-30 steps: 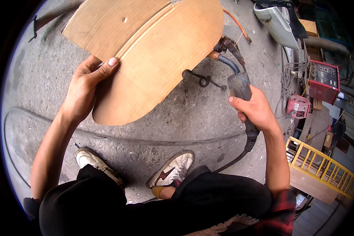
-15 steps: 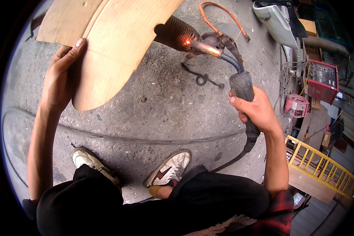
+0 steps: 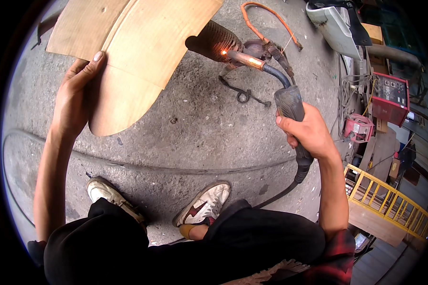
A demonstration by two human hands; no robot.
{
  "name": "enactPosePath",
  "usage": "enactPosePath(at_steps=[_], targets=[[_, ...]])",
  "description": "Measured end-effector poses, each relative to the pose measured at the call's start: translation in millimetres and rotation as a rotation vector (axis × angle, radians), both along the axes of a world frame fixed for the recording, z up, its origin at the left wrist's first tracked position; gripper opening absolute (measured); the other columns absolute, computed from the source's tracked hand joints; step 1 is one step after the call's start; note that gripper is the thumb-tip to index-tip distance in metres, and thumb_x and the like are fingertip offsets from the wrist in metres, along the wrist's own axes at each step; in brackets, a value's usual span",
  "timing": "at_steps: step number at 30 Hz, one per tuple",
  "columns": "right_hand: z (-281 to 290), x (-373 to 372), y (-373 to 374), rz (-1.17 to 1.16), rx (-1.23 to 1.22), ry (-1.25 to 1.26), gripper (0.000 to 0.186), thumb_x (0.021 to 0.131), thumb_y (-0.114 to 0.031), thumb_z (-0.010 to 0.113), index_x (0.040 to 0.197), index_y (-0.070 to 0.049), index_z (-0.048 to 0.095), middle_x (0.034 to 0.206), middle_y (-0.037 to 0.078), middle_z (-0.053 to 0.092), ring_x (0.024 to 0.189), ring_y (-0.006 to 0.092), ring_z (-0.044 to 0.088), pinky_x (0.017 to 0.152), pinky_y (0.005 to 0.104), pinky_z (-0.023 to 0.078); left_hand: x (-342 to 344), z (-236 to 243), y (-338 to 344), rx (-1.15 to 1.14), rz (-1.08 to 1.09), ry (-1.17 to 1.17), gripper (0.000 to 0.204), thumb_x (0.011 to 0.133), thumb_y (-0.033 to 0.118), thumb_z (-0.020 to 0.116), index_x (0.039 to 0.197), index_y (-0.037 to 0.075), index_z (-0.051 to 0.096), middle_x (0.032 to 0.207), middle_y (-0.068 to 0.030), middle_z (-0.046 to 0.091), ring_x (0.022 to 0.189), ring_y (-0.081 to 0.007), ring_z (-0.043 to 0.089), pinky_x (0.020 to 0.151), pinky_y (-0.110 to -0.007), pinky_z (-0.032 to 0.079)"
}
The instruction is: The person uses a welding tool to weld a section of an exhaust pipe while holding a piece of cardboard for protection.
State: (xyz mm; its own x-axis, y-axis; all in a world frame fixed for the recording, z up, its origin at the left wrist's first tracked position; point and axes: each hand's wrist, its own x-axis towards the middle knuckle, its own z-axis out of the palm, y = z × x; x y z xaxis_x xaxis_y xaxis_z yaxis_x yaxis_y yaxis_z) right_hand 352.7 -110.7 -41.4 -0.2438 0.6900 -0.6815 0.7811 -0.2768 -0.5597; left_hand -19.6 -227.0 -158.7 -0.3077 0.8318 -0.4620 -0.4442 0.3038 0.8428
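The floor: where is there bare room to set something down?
Mostly bare concrete shows between the cardboard sheet, torch and long dark cable. Crowded: around the ribbed cylinder, and at right by the large red box and yellow rack.

The rough grey floor [image 3: 190, 137] spread across the middle of the frame. A dark cable [image 3: 176, 170] curved over it below centre, and two white shoes [image 3: 208, 202] stood lower down.

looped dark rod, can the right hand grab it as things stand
Probably not: though the looped dark rod looks near and uncovered, the right hand has its grip around the torch handle.
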Motion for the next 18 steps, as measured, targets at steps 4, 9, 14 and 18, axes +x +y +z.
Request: enactPosePath(at_steps=[4, 9, 14, 18], targets=[[0, -1, 0, 0.012, -0.001, -0.028, 0.017, 0.082, -0.013, 0.067, 0.084, -0.002, 0.054, 0.062, 0.000, 0.051, 0.046, 0.0071, 0.046, 0.042, 0.0247, 0.037, 13, 10, -1, -0.034, -0.057, 0.023, 0.039, 0.092, 0.031, 0.062, 0.108, -0.004, 0.056, 0.094, -0.0092, 0.063, 0.085, -0.0114, 0.060, 0.079, -0.025, 0.048], [0, -2, 0, 0.018, 0.008, -0.040, 0.018, 0.083, -0.013, 0.067, 0.083, -0.001, 0.053, 0.061, 0.000, 0.050, 0.046, 0.0076, 0.047, 0.042, 0.0250, 0.038, 16, -4, -3, -0.029, -0.107, 0.017, 0.039, 0.092, 0.033, 0.062, 0.106, -0.003, 0.056, 0.091, -0.0077, 0.063, 0.078, -0.0098, 0.060, 0.074, -0.024, 0.049], [-1, -1, 0, 0.010, 0.017, -0.048, 0.019, 0.082, -0.013, 0.067, 0.082, -0.001, 0.053, 0.061, 0.000, 0.050, 0.046, 0.0077, 0.047, 0.042, 0.0252, 0.038, 31, 5, -4, -0.074, -0.181, 0.061, 0.034, 0.092, 0.032, 0.062, 0.100, -0.001, 0.056, 0.085, -0.0060, 0.062, 0.074, -0.0089, 0.059, 0.069, -0.024, 0.049], [-1, -3, 0, 0.024, 0.019, -0.054, 0.020, 0.082, -0.014, 0.067, 0.082, -0.001, 0.052, 0.061, 0.000, 0.051, 0.046, 0.0078, 0.047, 0.042, 0.0254, 0.038, 32, -8, -9, -0.039, -0.193, 0.027, 0.032, 0.094, 0.030, 0.061, 0.097, -0.001, 0.055, 0.085, -0.0051, 0.062, 0.074, -0.0079, 0.058, 0.067, -0.022, 0.048]])
